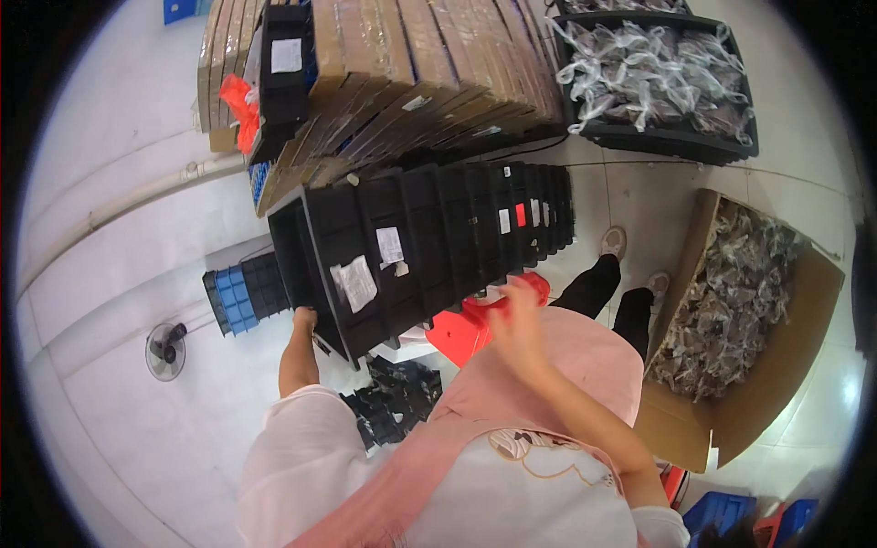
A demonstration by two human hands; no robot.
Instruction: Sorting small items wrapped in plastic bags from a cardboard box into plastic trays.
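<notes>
A tall stack of black plastic crates (429, 237) stands in front of me, with white paper labels (356, 281) on its side. My left hand (305, 319) is closed on the rim of the end crate, its fingers partly hidden behind the edge. Close to the stack's lower side, my right hand (517, 310) hangs over a red plastic stool (457, 336). That hand is smeared by motion, and whether it touches the stool does not show clearly.
Flat cardboard boxes (429, 64) are stacked behind the crates. Bagged parts fill a black crate (658, 78) at far right and an open carton (786, 365) to my right. A fan (166, 352), blue crates (237, 300) and black pieces (393, 397) are at left.
</notes>
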